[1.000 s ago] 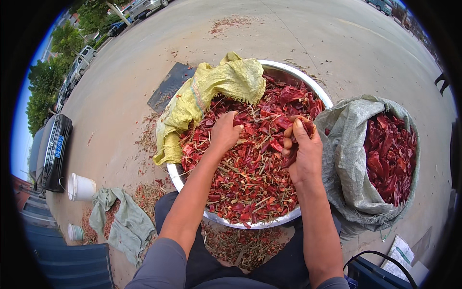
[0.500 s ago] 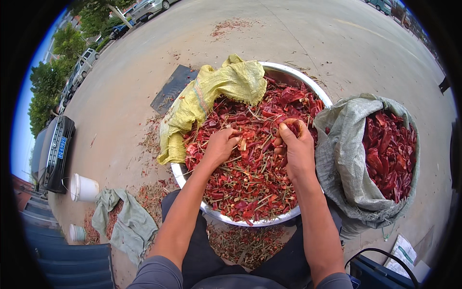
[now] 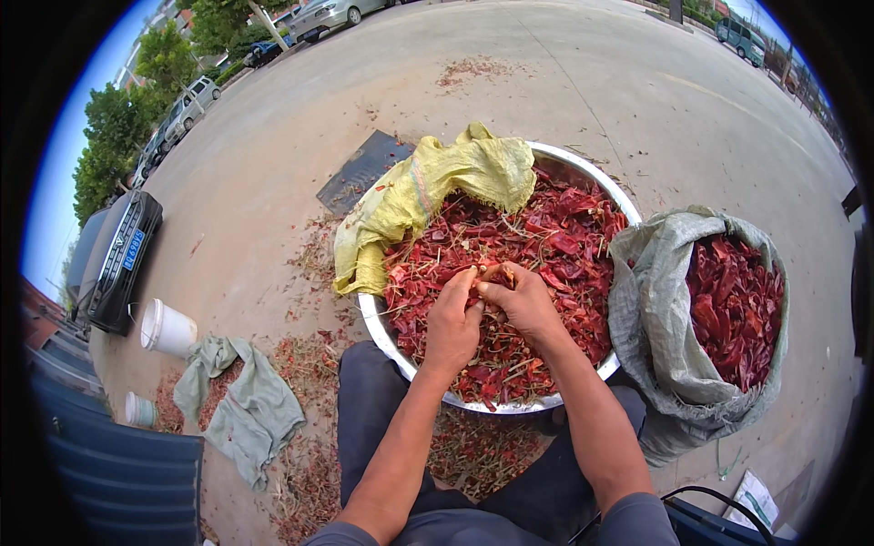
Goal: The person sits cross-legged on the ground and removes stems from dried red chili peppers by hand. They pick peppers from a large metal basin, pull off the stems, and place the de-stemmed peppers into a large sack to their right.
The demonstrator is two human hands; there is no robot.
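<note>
A wide metal basin [image 3: 376, 320] between my knees is heaped with dried red chilies [image 3: 574, 241], broken pieces and pale stems. Over its middle, my left hand [image 3: 452, 320] and my right hand [image 3: 521, 302] meet, fingertips pinched together. Both are closed on a small dried chili [image 3: 476, 284], mostly hidden by the fingers. Draped across the basin's far left rim is a yellow woven sack [image 3: 435, 182]. To the right stands a grey-white woven sack [image 3: 651, 296], its mouth rolled open, full of dark red chili pods [image 3: 733, 305].
Chili scraps and stems [image 3: 305, 428] litter the concrete floor [image 3: 264, 173]. At left are a white bucket [image 3: 168, 328], a smaller tub [image 3: 141, 409] and a crumpled green-grey sack [image 3: 246, 414]. A dark flat sheet [image 3: 364, 171] lies beyond the basin. Parked cars [image 3: 118, 259] line the left.
My hands were apart over the basin and have come together at its middle. The right hand moved left and nearer; the left moved slightly right. The whole view has shifted a little.
</note>
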